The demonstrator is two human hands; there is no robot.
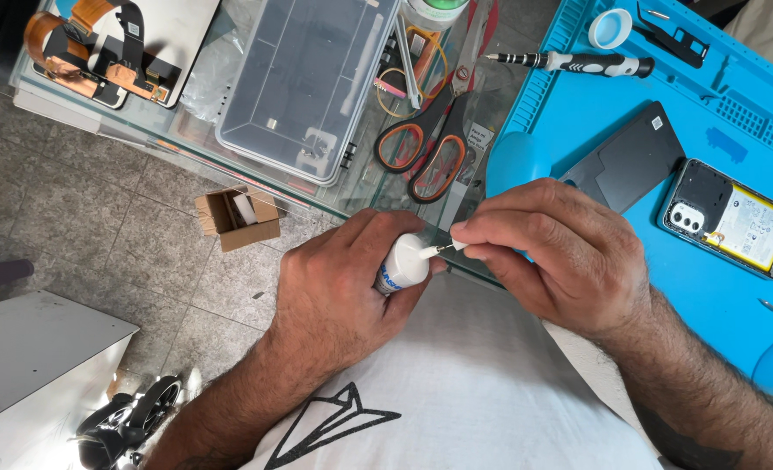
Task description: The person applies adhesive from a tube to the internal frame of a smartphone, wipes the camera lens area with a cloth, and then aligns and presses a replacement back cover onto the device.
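My left hand [339,283] is wrapped around a small white glue tube [401,265] with a blue label, held over my lap by the glass table's edge. My right hand [554,252] pinches the tube's thin white nozzle tip [443,249] between thumb and forefinger. On the blue work mat [691,287] to the right lie an opened phone [730,218] with its battery showing and a dark back cover [630,161].
Orange-handled scissors [430,144], a clear plastic compartment box [308,74] and a phone screen with orange flex cables [99,48] lie on the glass table. A precision screwdriver [578,63] and a white cap [610,28] rest on the mat. A small cardboard box [237,218] sits on the tiled floor.
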